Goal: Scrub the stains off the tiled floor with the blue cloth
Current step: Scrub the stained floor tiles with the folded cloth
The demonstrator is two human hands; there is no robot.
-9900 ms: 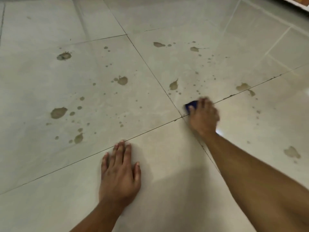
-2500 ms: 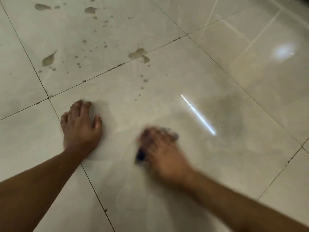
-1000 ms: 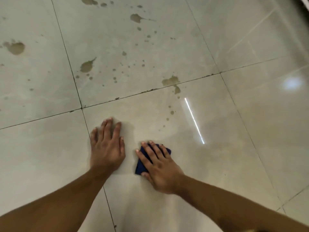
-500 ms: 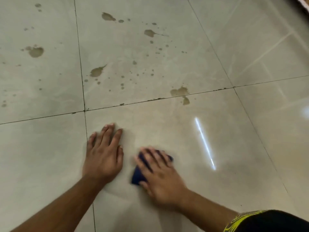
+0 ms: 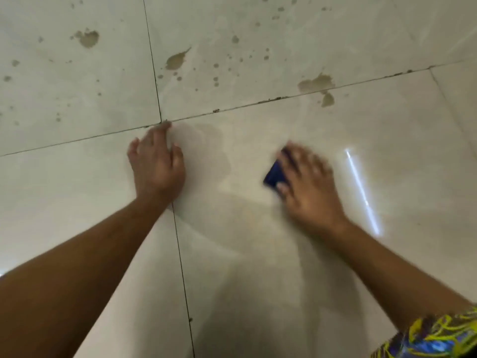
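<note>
Scrubbing is in hand on the near tile of the tiled floor (image 5: 245,254), which shows a glossy sheen and no stains. The right hand (image 5: 307,187) presses the folded blue cloth (image 5: 273,175) flat to that tile, fingers spread over it (blurred, so the exact hold cannot be told); only the cloth's left edge shows. The left hand (image 5: 157,161) lies open, palm down, bracing just left of the cloth, its fingertips reaching the grout crossing. Beyond the grout line (image 5: 258,102), brown stains (image 5: 316,82) and spatter (image 5: 215,73) are untouched. Judgement: the next move calls for carrying the cloth farther, across that line, onto the large blotch.
</note>
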